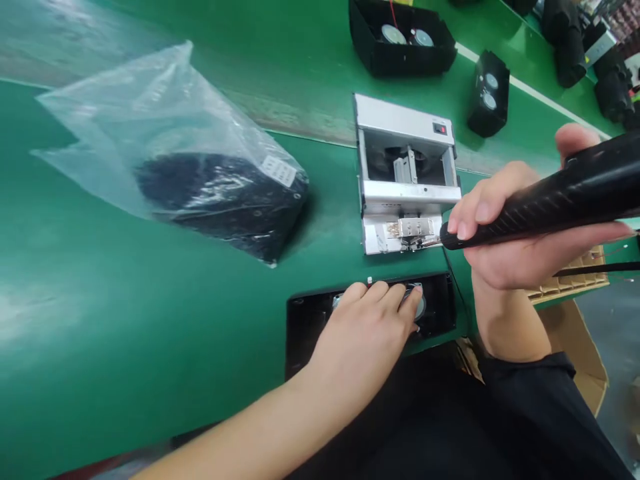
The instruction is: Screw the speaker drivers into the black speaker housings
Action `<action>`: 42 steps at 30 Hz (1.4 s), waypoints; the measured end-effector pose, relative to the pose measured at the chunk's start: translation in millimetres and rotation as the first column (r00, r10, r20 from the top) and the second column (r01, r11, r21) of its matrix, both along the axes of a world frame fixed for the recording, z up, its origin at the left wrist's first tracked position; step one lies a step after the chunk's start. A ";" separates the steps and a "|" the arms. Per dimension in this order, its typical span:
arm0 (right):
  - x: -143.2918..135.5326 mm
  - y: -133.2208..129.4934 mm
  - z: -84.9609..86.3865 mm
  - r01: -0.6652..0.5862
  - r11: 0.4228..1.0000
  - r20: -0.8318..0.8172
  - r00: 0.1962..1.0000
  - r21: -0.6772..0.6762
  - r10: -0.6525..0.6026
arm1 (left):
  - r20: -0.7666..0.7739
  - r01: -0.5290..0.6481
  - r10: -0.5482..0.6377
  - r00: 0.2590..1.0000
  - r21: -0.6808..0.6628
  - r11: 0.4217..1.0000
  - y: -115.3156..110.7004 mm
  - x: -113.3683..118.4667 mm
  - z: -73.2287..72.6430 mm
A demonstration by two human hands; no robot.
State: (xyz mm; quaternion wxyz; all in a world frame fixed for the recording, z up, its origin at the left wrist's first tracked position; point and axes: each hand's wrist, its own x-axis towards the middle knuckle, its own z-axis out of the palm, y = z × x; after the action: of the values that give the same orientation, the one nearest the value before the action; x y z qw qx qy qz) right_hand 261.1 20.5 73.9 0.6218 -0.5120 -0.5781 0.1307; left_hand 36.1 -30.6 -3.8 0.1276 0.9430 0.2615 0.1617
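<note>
My right hand (520,227) is wrapped round a black electric screwdriver (555,207), which lies almost level. Its tip reaches the front of a silver screw feeder (410,190), at the small metal block (417,228) there. My left hand (373,313) bends its fingers over a long black speaker housing (440,310) near the table's front edge and holds it. Part of a round silver speaker (421,308) shows beside the thumb; the fingertips are partly hidden inside the housing.
On the green table (150,347), a clear plastic bag (165,120) with a black part (225,193) inside lies left. Behind the feeder sit an open black housing (400,50) and a smaller one (490,93). A cardboard box (575,347) and divided tray (575,277) are at right.
</note>
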 end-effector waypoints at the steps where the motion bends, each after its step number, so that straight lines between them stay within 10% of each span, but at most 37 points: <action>1: -4.4 4.0 -4.7 -0.032 0.999 -0.013 0.999 0.037 0.032 | 0.025 -0.004 0.004 1.000 0.000 1.000 -1.2 -1.0 0.6; 13: -29.9 19.5 -24.3 -0.353 0.912 -0.092 0.921 0.210 0.378 | 0.025 0.065 -0.065 0.998 0.010 0.998 -18.7 -17.9 -14.3; 24: -11.2 -70.1 34.1 -0.239 0.969 -0.174 0.958 -0.056 0.226 | 0.160 0.076 -0.084 0.983 0.057 0.996 -16.4 -23.4 -13.2; 33: -3.5 -77.6 -20.3 -0.181 0.982 -0.166 0.971 -0.047 0.171 | 0.136 0.091 -0.096 0.986 0.040 0.995 -21.0 -28.2 -14.1; 42: 0.7 -76.1 -36.7 -0.166 0.984 -0.251 0.957 -0.072 0.143 | 0.111 0.105 -0.114 0.987 0.087 0.991 -15.5 -26.9 -4.3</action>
State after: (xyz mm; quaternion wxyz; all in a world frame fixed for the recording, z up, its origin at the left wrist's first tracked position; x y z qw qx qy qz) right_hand 261.8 -55.6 37.2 0.6520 -0.4734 -0.5285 0.2675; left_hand 9.3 -46.1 -8.1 0.1130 0.9494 0.1946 0.2191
